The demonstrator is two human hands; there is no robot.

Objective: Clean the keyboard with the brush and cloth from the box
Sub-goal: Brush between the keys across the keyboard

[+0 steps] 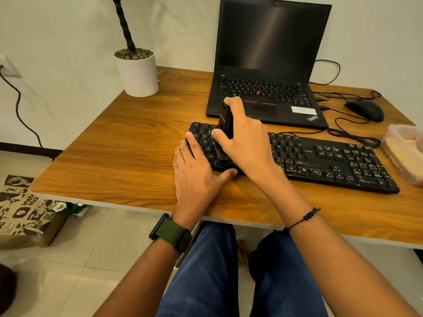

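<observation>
A black keyboard (325, 161) lies across the wooden desk (128, 143) in front of the laptop. My right hand (245, 143) grips a black brush (225, 124) with its bristles down on the keys near the keyboard's left end. My left hand (196, 175) lies flat with straight fingers against the keyboard's left edge, thumb along the front edge. A clear plastic box (405, 152) with a yellowish cloth inside stands at the desk's right edge.
An open black laptop (270, 65) stands behind the keyboard. A black mouse (365, 109) with looped cables lies at the back right. A white plant pot (138, 72) stands at the back left. A printed paper bag (25, 211) sits on the floor to the left.
</observation>
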